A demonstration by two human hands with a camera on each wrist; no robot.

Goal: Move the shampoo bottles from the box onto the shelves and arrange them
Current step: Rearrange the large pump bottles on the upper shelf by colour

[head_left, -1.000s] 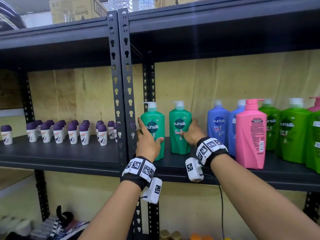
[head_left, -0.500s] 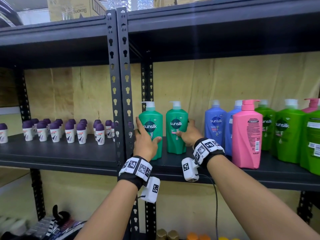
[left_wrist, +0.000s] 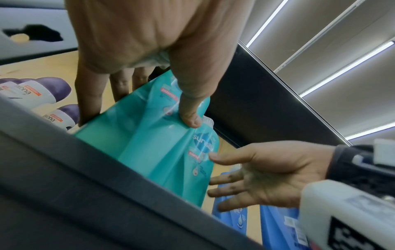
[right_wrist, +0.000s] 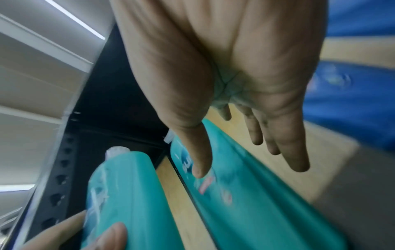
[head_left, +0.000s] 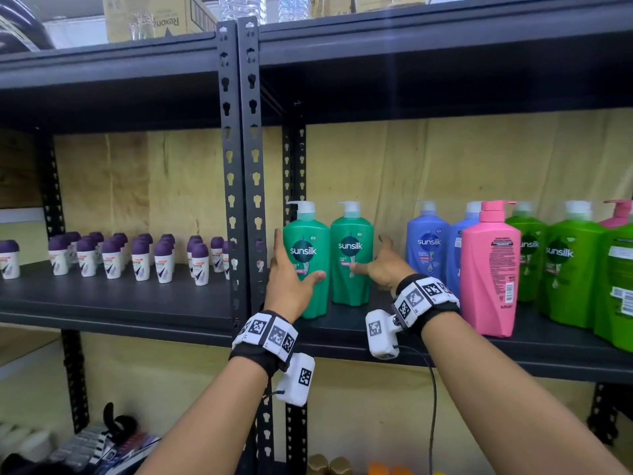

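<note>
Two teal Sunsilk pump bottles stand side by side on the dark shelf [head_left: 346, 329], just right of the upright post. My left hand [head_left: 295, 265] lies against the left bottle [head_left: 306, 241], with straight fingers [left_wrist: 89, 101] along its left side and the thumb resting on its front label. To the right of the right bottle [head_left: 352, 231] my right hand [head_left: 371, 258] is open with spread fingers [right_wrist: 297, 152]; only its thumb tip touches the bottle's front. The box is not in view.
Blue bottles [head_left: 428, 245], a pink bottle [head_left: 489, 269] and green bottles [head_left: 568, 265] fill the shelf to the right. Several purple-capped roll-ons [head_left: 137, 258] stand on the left bay beyond the perforated post [head_left: 239, 166]. A gap lies between the teal and blue bottles.
My right hand has let go of the right teal bottle, drawn back to the right and spread its fingers. The left hand stays against the left bottle.
</note>
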